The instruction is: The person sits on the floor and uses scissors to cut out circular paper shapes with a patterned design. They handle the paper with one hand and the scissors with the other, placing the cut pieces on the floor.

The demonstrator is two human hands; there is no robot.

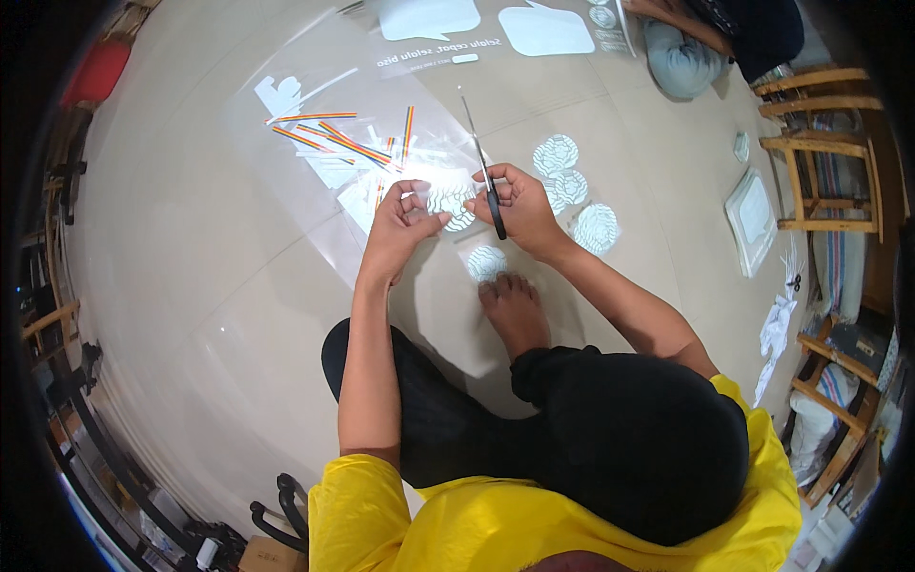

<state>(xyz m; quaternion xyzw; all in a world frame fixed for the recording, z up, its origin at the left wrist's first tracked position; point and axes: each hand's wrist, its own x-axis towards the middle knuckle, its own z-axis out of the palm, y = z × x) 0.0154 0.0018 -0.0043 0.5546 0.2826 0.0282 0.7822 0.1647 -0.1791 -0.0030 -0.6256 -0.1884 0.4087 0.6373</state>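
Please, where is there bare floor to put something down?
Bare beige tiled floor lies left of the clear plastic sheet, and between the round white wavy-patterned pieces and the white rectangular stack. Crowded: narrow rainbow-striped strips and white scraps on the sheet.

Homelike room: tiled floor (pixel 210 372), wooden furniture (pixel 820 144)
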